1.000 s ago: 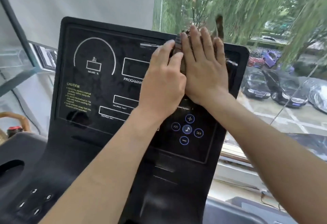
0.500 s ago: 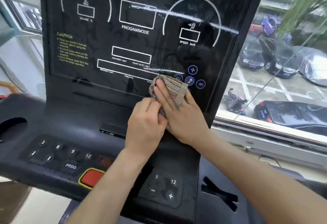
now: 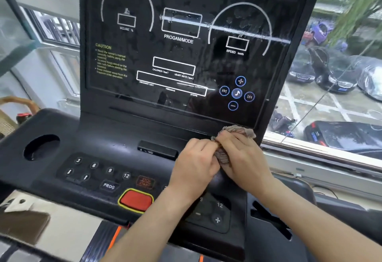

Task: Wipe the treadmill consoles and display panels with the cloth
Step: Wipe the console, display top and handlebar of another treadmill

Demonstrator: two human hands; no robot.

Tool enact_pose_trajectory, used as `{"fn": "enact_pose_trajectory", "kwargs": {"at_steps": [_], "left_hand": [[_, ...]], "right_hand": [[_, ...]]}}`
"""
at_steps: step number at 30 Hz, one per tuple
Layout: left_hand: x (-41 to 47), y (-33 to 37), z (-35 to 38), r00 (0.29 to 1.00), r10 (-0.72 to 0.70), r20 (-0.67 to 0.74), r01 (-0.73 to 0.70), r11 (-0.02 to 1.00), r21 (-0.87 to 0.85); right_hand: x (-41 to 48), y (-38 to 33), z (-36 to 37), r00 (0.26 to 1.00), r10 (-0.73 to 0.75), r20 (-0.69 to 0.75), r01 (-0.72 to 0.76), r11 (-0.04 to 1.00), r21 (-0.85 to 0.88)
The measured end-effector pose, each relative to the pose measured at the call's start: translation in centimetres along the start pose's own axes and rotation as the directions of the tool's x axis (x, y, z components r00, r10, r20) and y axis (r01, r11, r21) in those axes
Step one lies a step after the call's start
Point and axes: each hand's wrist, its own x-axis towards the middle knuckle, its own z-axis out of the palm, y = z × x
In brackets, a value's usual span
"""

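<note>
A black treadmill display panel (image 3: 186, 54) stands upright before me, with white outlines, yellow caution text and blue music buttons (image 3: 236, 93). Below it lies the black console (image 3: 103, 154) with number keys and a red stop button (image 3: 136, 200). A crumpled brown-grey cloth (image 3: 237, 132) rests on the console just under the panel's lower right corner. My left hand (image 3: 193, 163) and my right hand (image 3: 242, 158) are side by side, both pressed on the cloth, which shows between and beyond the fingers.
A round cup holder (image 3: 41, 147) sits at the console's left. A small black slot box (image 3: 158, 151) lies in the middle. A window (image 3: 330, 96) on the right looks down on parked cars. A wicker chair (image 3: 12, 112) stands at the far left.
Both hands and the cloth have slid down from the panel's top right, across its lower right, onto the console below it. The view has tilted downward.
</note>
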Motion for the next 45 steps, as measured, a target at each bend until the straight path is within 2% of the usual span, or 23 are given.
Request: {"fn": "enact_pose_trajectory", "kwargs": {"at_steps": [5,9,13,16,18,20,22,24,28,32,34,36,38,39,42,45], "left_hand": [[-0.1,-1.5,-1.2,0.988,-0.153,-0.028,0.150,0.983,-0.106],[0.2,-2.3,-2.0,0.966,-0.258,0.011,0.254,0.944,-0.211],[0.5,-2.7,-3.0,0.970,-0.241,0.036,0.240,0.919,-0.311],[0.8,-3.0,-4.8,0.982,-0.190,-0.023,0.168,0.915,-0.367],[1.1,-4.1,-5.6,0.985,-0.158,-0.067,0.130,0.943,-0.305],[1.1,-5.5,-5.7,0.987,-0.144,-0.071,0.124,0.965,-0.229],[0.6,-6.9,-5.7,0.984,-0.170,-0.050,0.156,0.966,-0.208],[0.2,-8.2,-6.1,0.974,-0.219,-0.059,0.202,0.956,-0.212],[0.1,-11.3,-8.2,0.916,-0.368,-0.160,0.334,0.920,-0.204],[-0.1,-15.1,-11.3,0.798,-0.527,-0.293,0.504,0.849,-0.156],[-0.1,-16.7,-12.8,0.729,-0.592,-0.344,0.585,0.799,-0.135],[0.2,-17.7,-14.1,0.706,-0.616,-0.351,0.634,0.770,-0.076],[0.8,-17.7,-14.5,0.732,-0.603,-0.318,0.633,0.774,-0.010],[1.0,-17.2,-14.3,0.757,-0.583,-0.296,0.615,0.788,0.021],[1.2,-13.8,-12.0,0.848,-0.474,-0.239,0.497,0.866,0.046],[0.6,-9.4,-8.0,0.938,-0.326,-0.117,0.333,0.941,0.054]], "right_hand": [[2.0,-2.0,0.5,0.999,0.049,0.023,-0.048,0.998,-0.049],[2.6,-2.8,1.0,0.998,0.058,0.013,-0.057,0.994,-0.089],[3.3,-3.4,0.8,0.997,0.069,-0.021,-0.068,0.998,0.012],[3.9,-4.4,0.1,0.992,0.074,-0.102,-0.063,0.992,0.106],[4.7,-5.1,0.5,0.988,0.127,-0.093,-0.122,0.991,0.057],[5.4,-5.8,1.7,0.983,0.163,-0.085,-0.171,0.980,-0.101],[6.1,-6.7,2.8,0.984,0.149,-0.099,-0.167,0.964,-0.205],[7.4,-8.1,3.6,0.984,0.141,-0.113,-0.163,0.963,-0.216],[11.3,-12.0,6.3,0.989,0.098,-0.108,-0.115,0.978,-0.174],[16.2,-16.4,9.0,0.992,0.063,-0.111,-0.071,0.995,-0.066],[18.8,-18.6,9.7,0.997,0.058,-0.047,-0.059,0.998,-0.017],[20.7,-20.1,9.8,0.997,0.023,0.070,-0.021,0.999,-0.034],[21.2,-19.8,9.2,0.980,-0.017,0.199,0.019,1.000,-0.010],[20.7,-19.0,8.8,0.979,-0.006,0.202,0.001,1.000,0.026],[16.7,-15.7,6.9,0.994,0.098,0.056,-0.105,0.987,0.125],[10.1,-11.2,5.9,0.988,0.149,-0.051,-0.138,0.976,0.166]]}}
